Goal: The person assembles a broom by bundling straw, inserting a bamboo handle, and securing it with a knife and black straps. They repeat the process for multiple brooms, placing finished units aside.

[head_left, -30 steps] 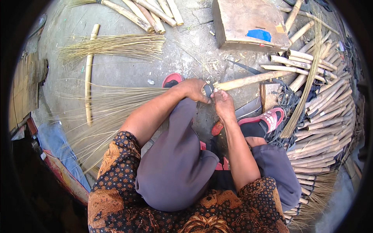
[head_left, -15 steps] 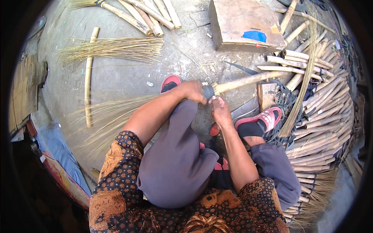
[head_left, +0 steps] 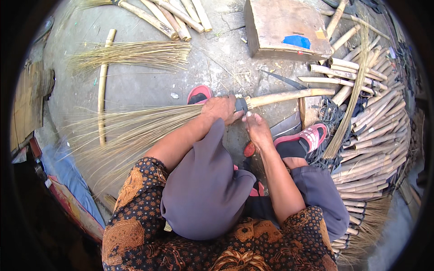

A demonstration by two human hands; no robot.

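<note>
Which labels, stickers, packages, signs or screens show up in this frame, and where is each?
Blue label: flat patch with uneven edges on top of the wooden block, upper middle of the view.
Small yellowish tag: squarish scrap just right of the blue label, on the same block.
No packages, signs or screens are in view.

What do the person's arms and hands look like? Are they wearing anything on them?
Both forearms are bare, and so are the left hand and the right hand: no gloves, and no rings or watch that I can see. Short sleeves end near the elbows. They are dark cloth with an orange-brown flowery pattern.
</note>
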